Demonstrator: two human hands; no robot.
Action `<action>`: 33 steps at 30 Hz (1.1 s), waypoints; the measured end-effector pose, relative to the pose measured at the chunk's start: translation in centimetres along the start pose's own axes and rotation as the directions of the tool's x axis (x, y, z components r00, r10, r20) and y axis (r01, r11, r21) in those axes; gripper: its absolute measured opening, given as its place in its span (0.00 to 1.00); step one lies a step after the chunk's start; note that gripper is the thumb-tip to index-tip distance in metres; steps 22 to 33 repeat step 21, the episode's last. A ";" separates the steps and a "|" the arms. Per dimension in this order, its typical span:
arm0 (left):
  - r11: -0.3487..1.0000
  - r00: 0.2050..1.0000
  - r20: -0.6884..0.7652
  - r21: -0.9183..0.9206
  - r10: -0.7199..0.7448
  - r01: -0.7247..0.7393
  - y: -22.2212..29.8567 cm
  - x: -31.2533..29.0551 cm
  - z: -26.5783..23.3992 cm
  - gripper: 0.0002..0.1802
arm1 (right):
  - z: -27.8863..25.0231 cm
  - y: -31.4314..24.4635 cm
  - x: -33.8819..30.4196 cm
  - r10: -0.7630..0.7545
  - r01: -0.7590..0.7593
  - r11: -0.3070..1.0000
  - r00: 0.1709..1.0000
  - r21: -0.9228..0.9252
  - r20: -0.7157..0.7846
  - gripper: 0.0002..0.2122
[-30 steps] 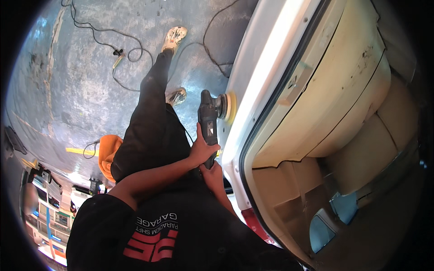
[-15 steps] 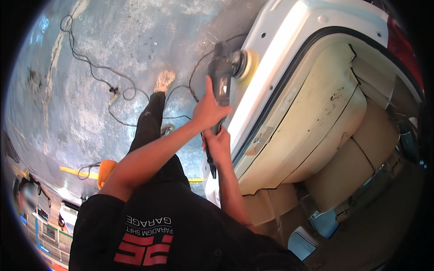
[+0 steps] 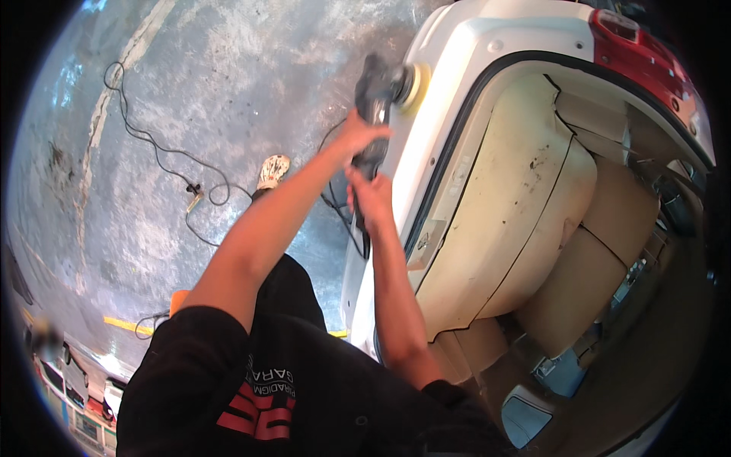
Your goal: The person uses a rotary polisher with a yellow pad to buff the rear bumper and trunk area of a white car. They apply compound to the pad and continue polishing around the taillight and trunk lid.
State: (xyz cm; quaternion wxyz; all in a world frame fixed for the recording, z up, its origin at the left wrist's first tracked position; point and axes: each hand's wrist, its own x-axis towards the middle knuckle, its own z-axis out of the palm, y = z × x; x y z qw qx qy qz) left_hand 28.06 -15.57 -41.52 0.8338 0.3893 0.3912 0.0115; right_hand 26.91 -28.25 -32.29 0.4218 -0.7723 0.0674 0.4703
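A dark handheld polisher reaches away from me along the white car body. Its yellow round pad faces right and appears to press against the white painted edge beside the open trunk. My left hand is closed around the tool's body behind its head, the thumb pointing right. Closer to me, my right hand grips the rear of the handle. Both forearms stretch forward; the underside of the tool is hidden by my fingers.
The opening's black rubber seal frames a stained beige trunk lining. A red tail light sits at the far right. Black cord loops over the worn grey floor. One shoe stands left of the car.
Both hands have pushed the polisher farther from me along the white edge, and my arms are straighter. The view has shifted, showing more of the red tail light.
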 end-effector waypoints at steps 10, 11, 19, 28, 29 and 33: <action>0.974 0.975 -0.100 -0.133 -0.198 0.184 -17.6 -27.4 1.6 0.18 | -3.0 20.0 -23.2 0.187 -0.181 0.962 0.982 -0.203 0.011 0.30; 0.951 0.963 -0.049 -0.175 -0.265 0.253 -19.5 -29.1 1.3 0.20 | -4.1 21.6 -24.7 0.166 -0.171 0.937 0.985 -0.304 -0.040 0.39; 0.878 0.920 -0.041 -0.318 -0.390 0.358 -20.6 -41.5 -6.1 0.21 | -16.9 5.1 -43.0 -0.773 0.915 0.376 0.398 0.148 -0.494 0.33; 0.885 0.920 -0.012 -0.279 -0.391 0.373 -20.7 -43.5 -8.0 0.22 | -20.0 9.7 -47.1 -0.669 0.931 0.298 0.360 0.210 -0.650 0.38; 0.885 0.920 -0.012 -0.279 -0.391 0.373 -20.7 -43.5 -8.0 0.22 | -20.0 9.7 -47.1 -0.669 0.931 0.298 0.360 0.210 -0.650 0.38; 0.885 0.920 -0.012 -0.279 -0.391 0.373 -20.7 -43.5 -8.0 0.22 | -20.0 9.7 -47.1 -0.669 0.931 0.298 0.360 0.210 -0.650 0.38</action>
